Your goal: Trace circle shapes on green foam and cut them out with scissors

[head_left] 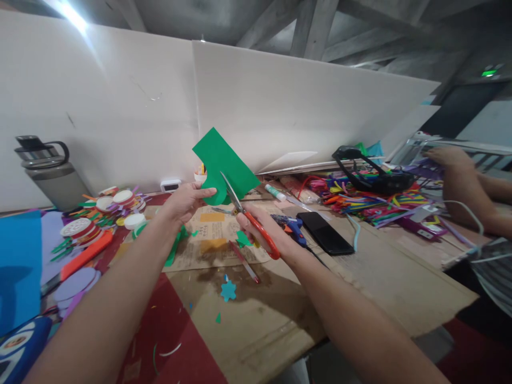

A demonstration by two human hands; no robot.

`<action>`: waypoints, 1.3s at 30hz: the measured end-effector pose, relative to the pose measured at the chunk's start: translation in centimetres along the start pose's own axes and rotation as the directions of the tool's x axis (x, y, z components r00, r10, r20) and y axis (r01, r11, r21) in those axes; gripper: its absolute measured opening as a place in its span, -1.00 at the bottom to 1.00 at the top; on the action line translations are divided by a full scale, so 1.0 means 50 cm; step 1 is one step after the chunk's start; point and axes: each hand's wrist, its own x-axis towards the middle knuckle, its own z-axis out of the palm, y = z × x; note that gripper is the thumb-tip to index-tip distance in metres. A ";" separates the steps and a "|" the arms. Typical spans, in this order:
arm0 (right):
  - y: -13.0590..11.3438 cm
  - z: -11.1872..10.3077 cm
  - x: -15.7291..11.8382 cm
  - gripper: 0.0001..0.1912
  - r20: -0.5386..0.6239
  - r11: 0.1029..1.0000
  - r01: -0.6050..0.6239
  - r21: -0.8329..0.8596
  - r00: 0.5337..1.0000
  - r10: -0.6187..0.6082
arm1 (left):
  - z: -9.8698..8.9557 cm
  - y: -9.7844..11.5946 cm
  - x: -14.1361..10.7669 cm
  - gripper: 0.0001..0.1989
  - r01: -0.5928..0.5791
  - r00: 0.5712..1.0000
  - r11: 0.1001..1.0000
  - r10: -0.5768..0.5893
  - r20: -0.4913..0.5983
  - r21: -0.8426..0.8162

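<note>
My left hand (pixel 184 200) pinches the rounded lower left part of a green sheet (pixel 228 160), held up over the table. In my right hand (pixel 256 224) is a pair of scissors (pixel 262 234) with red-orange handles. The blades are parted, one in front of the sheet and the other below it, beside the curved edge. Underneath lie a printed brown paper (pixel 208 229), green scraps (pixel 243 239) and a red pen (pixel 245 261). A blue flower-shaped cutout (pixel 228 290) rests closer to me.
On the left stand a grey bottle (pixel 54 173), small decorated pieces (pixel 82 229) and an orange cutter (pixel 86 258). A blue glue gun (pixel 294 228), a black phone (pixel 326 233) and colourful pipe cleaners (pixel 372 205) lie right. Another person's arm (pixel 460 181) is at far right.
</note>
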 end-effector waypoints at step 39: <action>0.001 0.000 0.008 -0.63 -0.054 0.998 -0.001 -0.063 0.999 -0.003 | 0.023 -0.005 -0.001 -0.81 -0.027 0.999 0.999 0.026 -0.036 -0.032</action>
